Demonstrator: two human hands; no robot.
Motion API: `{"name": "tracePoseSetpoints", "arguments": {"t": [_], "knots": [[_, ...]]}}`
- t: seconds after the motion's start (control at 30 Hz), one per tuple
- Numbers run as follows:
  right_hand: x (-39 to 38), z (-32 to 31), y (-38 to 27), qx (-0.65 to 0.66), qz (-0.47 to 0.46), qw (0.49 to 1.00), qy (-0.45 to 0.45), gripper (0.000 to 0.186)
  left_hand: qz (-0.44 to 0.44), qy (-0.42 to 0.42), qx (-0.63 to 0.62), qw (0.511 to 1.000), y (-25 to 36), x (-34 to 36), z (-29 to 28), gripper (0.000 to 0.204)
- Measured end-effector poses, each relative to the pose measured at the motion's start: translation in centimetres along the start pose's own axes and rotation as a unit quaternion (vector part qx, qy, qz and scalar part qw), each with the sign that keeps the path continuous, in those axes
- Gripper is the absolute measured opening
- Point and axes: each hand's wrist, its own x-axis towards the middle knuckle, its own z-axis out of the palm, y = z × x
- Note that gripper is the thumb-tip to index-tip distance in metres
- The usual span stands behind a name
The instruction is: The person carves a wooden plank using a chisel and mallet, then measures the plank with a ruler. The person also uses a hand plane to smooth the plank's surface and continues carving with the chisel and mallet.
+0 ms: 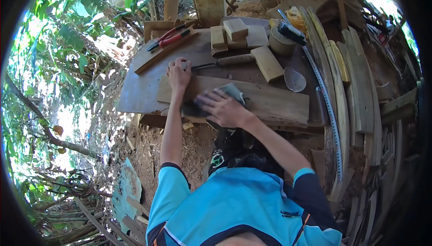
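My left hand [179,76] is closed at the far edge of a flat wooden board [279,103], close to its left end. What its curled fingers grip, if anything, is hidden. My right hand [225,110] presses a dark grey-green sheet [235,92], perhaps sandpaper or cloth, onto the board's near side; its fingers are smeared by motion. Just beyond the board lies a tool with a wooden handle [235,60], its thin metal shaft reaching toward my left fingers. A light wooden block [267,64] sits to the right of that handle.
Red-handled pliers [173,38] rest at the table's [139,90] far left. Several wood blocks [236,29] are stacked at the back, beside a round container [281,41] with a brush on top. A shallow oval dish [294,80], a measuring tape [325,97] and long planks [360,84] line the right.
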Motion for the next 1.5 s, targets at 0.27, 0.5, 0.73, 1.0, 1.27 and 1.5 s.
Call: {"name": "tracePoseSetpoints", "arguments": {"t": [0.27,0.5,0.73,1.0,1.27,1.5], "knots": [[3.3,1.9,-1.0,0.073,-0.172,0.982,-0.002,0.036,-0.024,0.066,-0.146,0.987,-2.2,0.1,-1.0,0.016],[2.8,1.7,0.1,-0.024,-0.085,0.996,-0.012,0.042,-0.084,0.126,-0.466,0.872,-2.5,-0.3,-1.3,0.013],[2.4,0.2,0.9,0.001,0.033,0.999,-0.017,0.042,-0.138,0.139,-0.469,0.861,-2.8,-0.4,-1.8,0.014],[-6.2,-3.3,3.4,-0.010,0.161,0.981,0.113,0.042,-0.172,-0.028,-0.364,0.915,-0.7,1.0,-2.4,0.026],[-6.1,-2.4,2.9,-0.055,0.185,0.960,0.201,0.033,0.112,-0.139,-0.188,0.966,8.9,7.7,3.6,0.050],[-6.0,-2.4,2.8,-0.047,0.187,0.959,0.209,0.032,-0.101,-0.118,-0.451,0.879,6.1,7.2,4.4,0.050]]}}
